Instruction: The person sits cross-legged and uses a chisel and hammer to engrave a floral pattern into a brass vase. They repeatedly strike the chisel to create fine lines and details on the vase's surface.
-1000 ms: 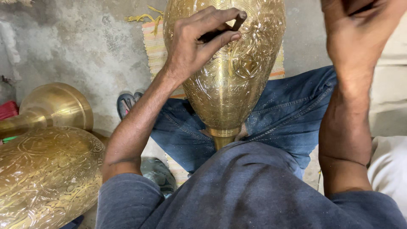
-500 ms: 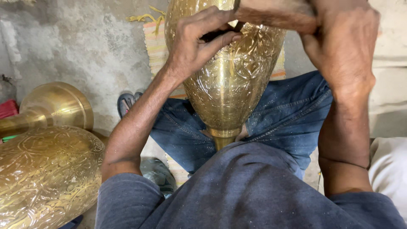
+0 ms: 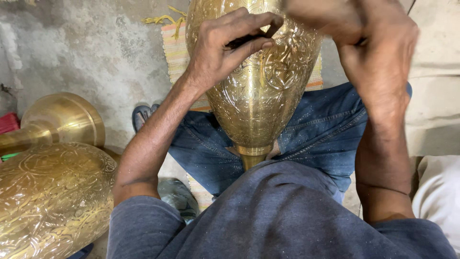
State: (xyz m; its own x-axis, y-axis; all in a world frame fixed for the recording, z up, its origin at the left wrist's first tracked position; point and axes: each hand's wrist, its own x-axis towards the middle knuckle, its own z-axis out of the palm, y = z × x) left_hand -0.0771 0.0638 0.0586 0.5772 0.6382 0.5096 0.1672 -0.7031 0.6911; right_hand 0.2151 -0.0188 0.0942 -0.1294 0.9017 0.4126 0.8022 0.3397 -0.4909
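An engraved brass vase (image 3: 258, 100) stands propped between the person's legs, its narrow neck pointing down toward the person's grey shirt (image 3: 287, 216) and its wide, patterned belly rising to the top edge of the view. The left hand (image 3: 225, 48) rests against the upper left of the vase, fingers curled together and pinched around a thin dark tool (image 3: 244, 41) whose end lies on the metal. The right hand (image 3: 373, 57) is raised at the upper right of the vase, blurred; it appears closed around something thick that crosses above the vase, but what it grips cannot be made out. Both forearms are bare.

Behind the vase the blue jeans (image 3: 326, 129) spread to either side, and beyond them a striped woven mat (image 3: 175, 48) lies on the grey concrete floor (image 3: 76, 52). Left of the vase, well apart from it, a second engraved brass vessel (image 3: 48, 201) lies on its side, with a plain flared brass base (image 3: 62, 120) just behind it. A sandal (image 3: 141, 115) sits on the floor between that base and the jeans. To the right of the vase, past the right forearm, pale cloth (image 3: 438, 192) fills the edge of the view.
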